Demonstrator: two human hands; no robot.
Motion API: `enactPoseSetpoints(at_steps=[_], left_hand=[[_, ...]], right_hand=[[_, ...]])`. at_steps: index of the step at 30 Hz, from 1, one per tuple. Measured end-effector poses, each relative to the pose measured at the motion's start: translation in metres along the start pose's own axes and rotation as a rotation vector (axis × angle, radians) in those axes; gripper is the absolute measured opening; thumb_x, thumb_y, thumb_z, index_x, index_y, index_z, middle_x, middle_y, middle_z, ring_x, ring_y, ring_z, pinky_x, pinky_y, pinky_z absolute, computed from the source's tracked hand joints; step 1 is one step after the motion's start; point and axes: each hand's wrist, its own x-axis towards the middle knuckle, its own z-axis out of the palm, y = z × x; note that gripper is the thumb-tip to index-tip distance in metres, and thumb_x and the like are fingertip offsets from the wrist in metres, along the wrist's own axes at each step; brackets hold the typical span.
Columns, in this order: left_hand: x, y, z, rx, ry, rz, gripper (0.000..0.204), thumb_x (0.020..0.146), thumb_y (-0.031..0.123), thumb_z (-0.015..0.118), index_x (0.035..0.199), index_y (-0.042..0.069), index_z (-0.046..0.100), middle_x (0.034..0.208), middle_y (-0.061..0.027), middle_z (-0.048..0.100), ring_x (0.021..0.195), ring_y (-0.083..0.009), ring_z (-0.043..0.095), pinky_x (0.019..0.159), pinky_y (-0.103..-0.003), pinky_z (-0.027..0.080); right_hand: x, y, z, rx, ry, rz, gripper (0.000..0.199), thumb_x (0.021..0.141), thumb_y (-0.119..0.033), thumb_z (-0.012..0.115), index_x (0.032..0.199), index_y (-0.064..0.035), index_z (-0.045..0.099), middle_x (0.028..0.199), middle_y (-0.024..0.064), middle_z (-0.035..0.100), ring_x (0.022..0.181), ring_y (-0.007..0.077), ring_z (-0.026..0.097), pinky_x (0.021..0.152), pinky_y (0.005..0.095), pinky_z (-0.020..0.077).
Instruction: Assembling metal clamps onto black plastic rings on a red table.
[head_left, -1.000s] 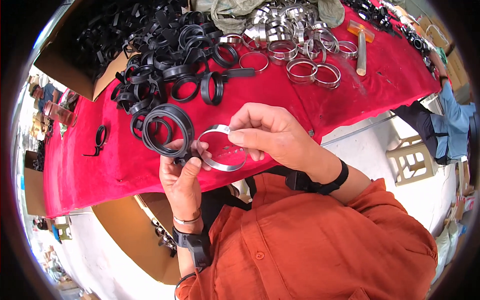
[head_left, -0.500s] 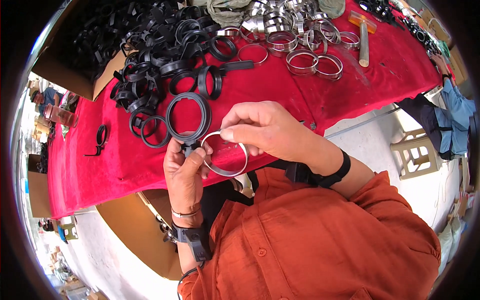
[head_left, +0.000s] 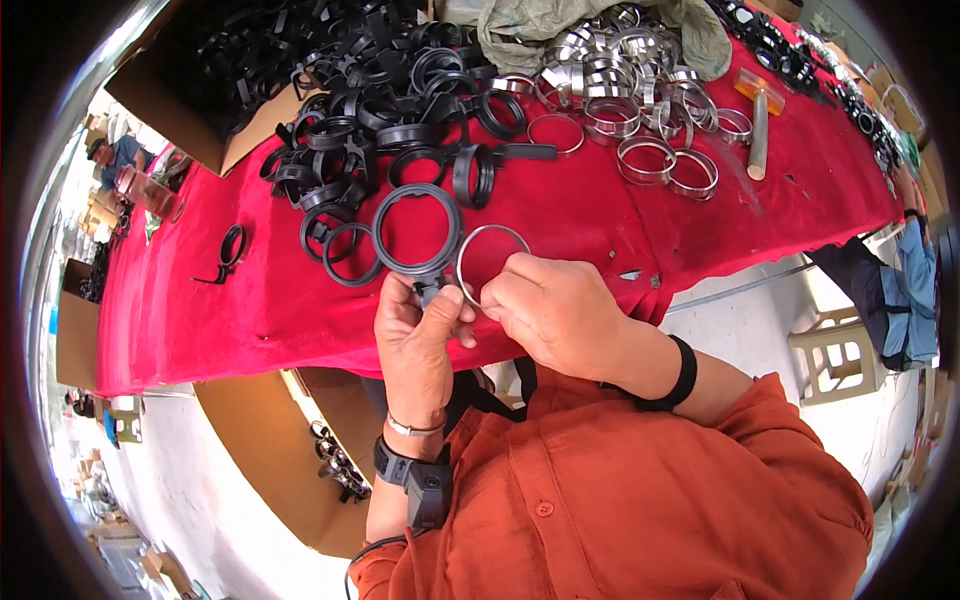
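Note:
My left hand (head_left: 418, 335) is closed around the short stem of a black plastic ring (head_left: 455, 222), whose round opening points up from my fingers. In my right hand (head_left: 560, 310), thumb and fingers pinch the lower right side of a thin silver metal ring (head_left: 493, 228). The metal ring stands just right of the black one, close to my left fingertips; whether those touch it I cannot tell. Several more black rings (head_left: 340, 255) lie on the red cloth beyond my left hand. Loose silver rings (head_left: 645, 160) lie farther off, to the right.
A hammer with an amber head and wooden handle (head_left: 759, 140) lies at the far right. A cardboard box (head_left: 170, 120) of black parts stands far left, and another box (head_left: 270, 450) sits below the table. One black ring (head_left: 232, 245) lies alone at left. Another person's sleeve (head_left: 912, 290) shows at right.
My right hand has moved from the metal ring's top down to its lower right side. The metal ring has risen beside the black ring. The whole view has shifted somewhat.

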Motion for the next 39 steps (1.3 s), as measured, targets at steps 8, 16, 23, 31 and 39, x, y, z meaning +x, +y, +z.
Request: enactPoseSetpoints(at_steps=[8, 16, 23, 31, 39], left_hand=[[-0.001, 0.011, -0.013, 0.191, -0.035, -0.019, 0.019, 0.094, 0.020, 0.048, 0.103, 0.004, 0.049, 0.094, -0.0112, 0.062, 0.063, -0.0125, 0.056, 0.047, -0.020, 0.043], [-0.012, 0.019, -0.001, 0.352, -0.133, -0.081, 0.014, 0.087, 0.009, 0.058, 0.097, 0.001, 0.052, 0.082, -0.0032, 0.060, 0.068, -0.0086, 0.060, 0.049, -0.018, 0.047], [-0.014, 0.016, -0.007, 0.380, -0.177, -0.059, 0.020, 0.090, 0.019, 0.056, 0.097, 0.001, 0.051, 0.083, -0.0041, 0.058, 0.065, -0.0107, 0.058, 0.047, -0.019, 0.044], [-0.016, 0.014, -0.006, 0.360, -0.181, -0.034, 0.021, 0.092, 0.024, 0.053, 0.089, 0.003, 0.050, 0.078, -0.0039, 0.058, 0.060, -0.0088, 0.056, 0.042, -0.018, 0.041], [-0.020, 0.018, 0.001, 0.221, -0.091, -0.103, 0.029, 0.095, 0.030, 0.041, 0.090, 0.004, 0.054, 0.066, -0.0037, 0.055, 0.045, -0.0062, 0.045, 0.037, -0.016, 0.029]], right_hand=[[0.013, 0.017, -0.028, -0.038, 0.104, -0.006, 0.005, 0.075, -0.011, 0.057, 0.078, -0.0074, 0.054, 0.076, 0.0016, 0.050, 0.067, 0.0188, 0.053, 0.048, 0.0311, 0.0448], [0.024, -0.003, -0.024, -0.068, -0.092, -0.177, 0.007, 0.077, -0.010, 0.055, 0.080, -0.0068, 0.049, 0.074, 0.0061, 0.048, 0.059, 0.0224, 0.055, 0.046, 0.0334, 0.0435], [0.024, -0.005, -0.025, -0.100, -0.175, -0.207, 0.009, 0.075, -0.008, 0.056, 0.082, -0.0061, 0.052, 0.074, 0.0061, 0.047, 0.059, 0.0225, 0.054, 0.047, 0.0335, 0.0427], [0.024, -0.007, -0.024, -0.090, -0.214, -0.237, 0.008, 0.075, -0.006, 0.053, 0.081, -0.0054, 0.049, 0.075, 0.0076, 0.046, 0.061, 0.0232, 0.055, 0.048, 0.0336, 0.0442], [0.034, 0.009, -0.033, 0.464, 0.136, 0.270, 0.019, 0.086, -0.022, 0.058, 0.087, -0.0037, 0.059, 0.069, 0.0059, 0.054, 0.057, 0.0145, 0.053, 0.050, 0.0284, 0.0414]])
